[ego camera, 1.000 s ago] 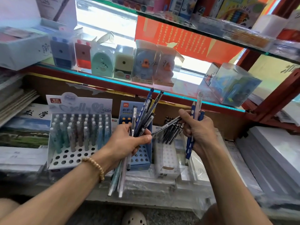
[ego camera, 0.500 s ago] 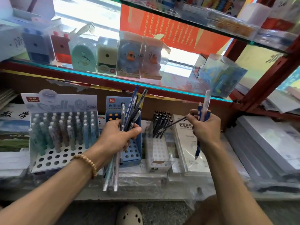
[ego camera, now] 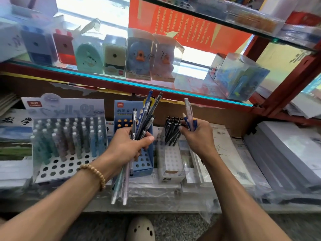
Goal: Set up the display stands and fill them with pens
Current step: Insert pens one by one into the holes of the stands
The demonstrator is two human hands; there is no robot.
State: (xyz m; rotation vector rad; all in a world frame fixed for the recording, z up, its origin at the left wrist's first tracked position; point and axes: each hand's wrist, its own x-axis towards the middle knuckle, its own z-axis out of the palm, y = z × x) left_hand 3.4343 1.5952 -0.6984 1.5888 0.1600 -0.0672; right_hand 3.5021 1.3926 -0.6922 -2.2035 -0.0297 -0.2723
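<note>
My left hand [ego camera: 128, 145] grips a mixed bundle of pens [ego camera: 145, 117] that fans up in front of the blue display stand [ego camera: 145, 162]. My right hand [ego camera: 198, 134] holds a few pens [ego camera: 189, 115], blue and pale ones, and its fingertips are at the tops of the black pens [ego camera: 171, 129] standing in the small white display stand [ego camera: 169, 159]. At the left, a large pale stand [ego camera: 57, 169] holds several pastel pens [ego camera: 69, 136] in its back rows, with open holes in front.
A glass shelf [ego camera: 121, 80] with boxed pencil sharpeners hangs just above the stands. Notebooks [ego camera: 225, 153] and wrapped paper stacks [ego camera: 286, 153] lie to the right, books [ego camera: 15, 136] to the left. My shoe [ego camera: 140, 230] shows below the ledge.
My right hand has moved left and down to the black pens in the white stand, and the black pen it held out sideways is no longer apart from them. The left hand keeps its bundle.
</note>
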